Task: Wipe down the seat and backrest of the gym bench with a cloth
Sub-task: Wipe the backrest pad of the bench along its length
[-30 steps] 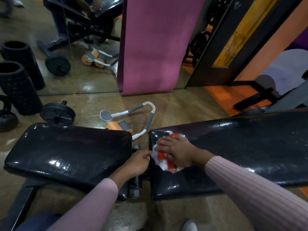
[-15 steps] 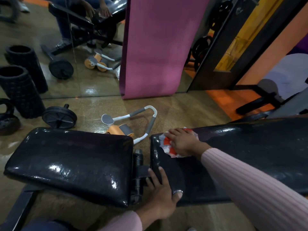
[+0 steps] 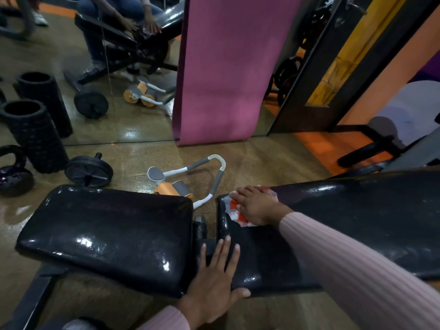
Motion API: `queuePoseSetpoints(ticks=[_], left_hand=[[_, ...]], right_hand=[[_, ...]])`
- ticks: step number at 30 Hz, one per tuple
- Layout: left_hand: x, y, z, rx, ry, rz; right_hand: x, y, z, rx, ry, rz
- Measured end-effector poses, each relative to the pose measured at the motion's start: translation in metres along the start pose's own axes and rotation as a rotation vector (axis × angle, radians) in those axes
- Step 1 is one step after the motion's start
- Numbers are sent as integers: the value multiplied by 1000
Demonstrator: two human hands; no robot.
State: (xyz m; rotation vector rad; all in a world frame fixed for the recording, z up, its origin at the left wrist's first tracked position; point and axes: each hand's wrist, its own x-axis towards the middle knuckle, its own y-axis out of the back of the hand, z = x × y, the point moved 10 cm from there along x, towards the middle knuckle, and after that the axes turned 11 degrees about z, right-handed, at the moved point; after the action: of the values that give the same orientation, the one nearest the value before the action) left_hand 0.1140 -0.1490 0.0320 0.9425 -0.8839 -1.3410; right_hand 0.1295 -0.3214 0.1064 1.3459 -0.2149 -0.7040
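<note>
Red-and-white cloth (image 3: 238, 214) under flat right hand (image 3: 258, 206); left hand (image 3: 215, 282) fingers spread on backrest (image 3: 357, 222).

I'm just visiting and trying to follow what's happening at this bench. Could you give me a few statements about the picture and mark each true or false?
1. The right hand presses a red and white cloth onto the long glossy black backrest pad. True.
2. The left hand holds a spray bottle. False: it lies flat with straight fingers at the backrest pad's near corner, holding nothing.
3. A pink mat stands upright against the mirror. True.
4. The cloth lies on the shorter black seat pad. False: it is on the backrest pad's end nearest the seat.
</note>
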Motion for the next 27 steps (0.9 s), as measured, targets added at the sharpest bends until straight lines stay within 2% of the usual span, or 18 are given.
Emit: queuePoseSetpoints(ticks=[5,7,10,12,14,18,21,25,27], left_hand=[[0,17,-14,132,-144,67],[1,29,-41,201,-104,137],[-6,47,-97,246,100,231],[-11,51,-108,261,136,252],[-11,54,-102,267,127,276],[-8,54,-102,300,126,329],[-6,50,-105,305,128,355],[-5,49,-104,312,117,375],[-5,50,-104,322,111,392]], right_hand=[[-26,-4,-20,49,141,26],[-34,-1,-3,47,155,24],[-22,5,26,24,5,46],[-10,5,24,-5,-118,46],[-8,1,1,-17,-146,36],[-42,-6,-47,1,98,87],[-69,-2,-27,86,178,108],[-37,6,28,22,-16,139],[-13,5,25,36,-117,116]])
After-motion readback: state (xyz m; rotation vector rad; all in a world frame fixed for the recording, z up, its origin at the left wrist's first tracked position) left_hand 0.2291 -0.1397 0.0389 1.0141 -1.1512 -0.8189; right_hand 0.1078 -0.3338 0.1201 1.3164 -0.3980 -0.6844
